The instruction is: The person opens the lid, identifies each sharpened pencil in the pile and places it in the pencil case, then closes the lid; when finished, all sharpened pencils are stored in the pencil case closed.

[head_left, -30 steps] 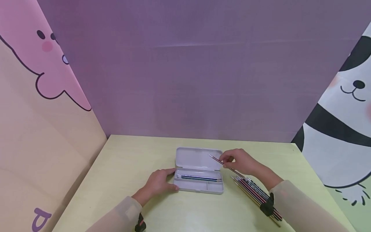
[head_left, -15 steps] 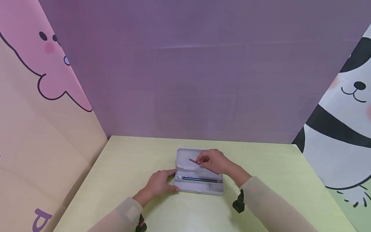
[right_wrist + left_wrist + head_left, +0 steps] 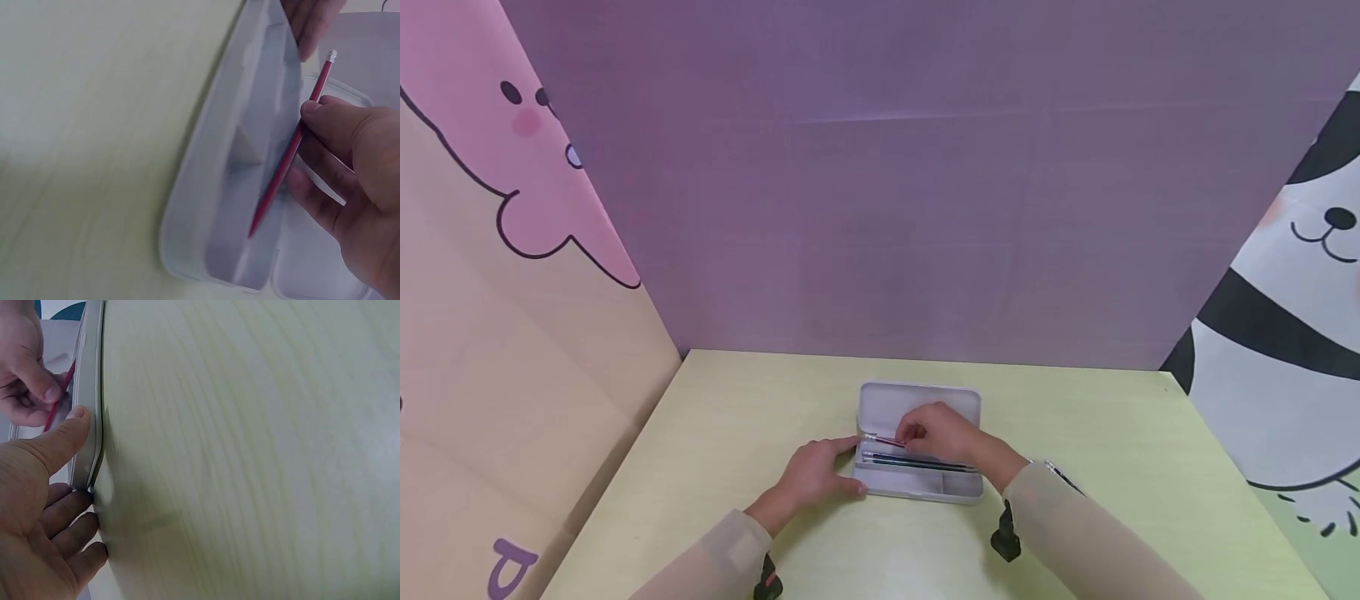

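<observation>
A pale grey pencil case [image 3: 898,481] lies on the table, its lid [image 3: 883,402] folded back. In the head view, my left hand [image 3: 815,473] holds the case's left end, thumb near the front corner and index finger at the hinge side. Over the back compartment, my right hand [image 3: 942,435] pinches a red pencil [image 3: 274,187] between thumb and fingers. The right wrist view shows this pencil slanted, its white eraser end up and its other end down toward the case. Dark pencils [image 3: 917,462] lie lengthwise inside; my right hand partly covers that area.
A divider [image 3: 247,147] splits the front compartment. Right of the case, the ends of other pencils [image 3: 1062,475] stick out from behind my right sleeve [image 3: 1075,517], which hides the rest. A purple wall [image 3: 917,208] stands behind the table [image 3: 760,400].
My right hand has carried the red pencil leftward from beside the pencil pile and lowered it over the case's back compartment. My left hand has stayed at the case's left end.
</observation>
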The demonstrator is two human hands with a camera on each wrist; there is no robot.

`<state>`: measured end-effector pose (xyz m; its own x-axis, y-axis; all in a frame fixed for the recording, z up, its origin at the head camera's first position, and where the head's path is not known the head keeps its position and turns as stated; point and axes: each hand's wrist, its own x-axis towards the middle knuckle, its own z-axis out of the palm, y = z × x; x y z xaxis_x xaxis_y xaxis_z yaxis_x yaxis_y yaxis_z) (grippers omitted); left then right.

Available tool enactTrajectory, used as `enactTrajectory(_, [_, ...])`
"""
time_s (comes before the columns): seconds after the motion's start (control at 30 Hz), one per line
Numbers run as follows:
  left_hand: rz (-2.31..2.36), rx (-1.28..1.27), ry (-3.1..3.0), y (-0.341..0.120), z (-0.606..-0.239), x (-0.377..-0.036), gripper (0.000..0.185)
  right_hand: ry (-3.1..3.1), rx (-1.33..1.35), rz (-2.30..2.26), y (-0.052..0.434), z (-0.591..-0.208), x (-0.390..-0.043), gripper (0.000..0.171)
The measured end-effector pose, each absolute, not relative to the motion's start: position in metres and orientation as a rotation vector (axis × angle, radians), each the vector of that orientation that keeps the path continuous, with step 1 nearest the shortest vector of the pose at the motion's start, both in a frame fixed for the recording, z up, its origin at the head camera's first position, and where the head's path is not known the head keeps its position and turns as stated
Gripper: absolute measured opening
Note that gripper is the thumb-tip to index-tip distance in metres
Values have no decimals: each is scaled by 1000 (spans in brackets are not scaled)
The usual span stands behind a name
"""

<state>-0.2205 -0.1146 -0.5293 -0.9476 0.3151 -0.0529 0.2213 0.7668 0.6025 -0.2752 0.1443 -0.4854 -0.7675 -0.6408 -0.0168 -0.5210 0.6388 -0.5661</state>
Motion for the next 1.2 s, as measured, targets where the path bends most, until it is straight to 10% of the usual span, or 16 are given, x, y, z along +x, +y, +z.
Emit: enactTrajectory(1.2, [921,432,2814,-113,-528,-219,84,2676,-982,-786,155,-494,-261,12])
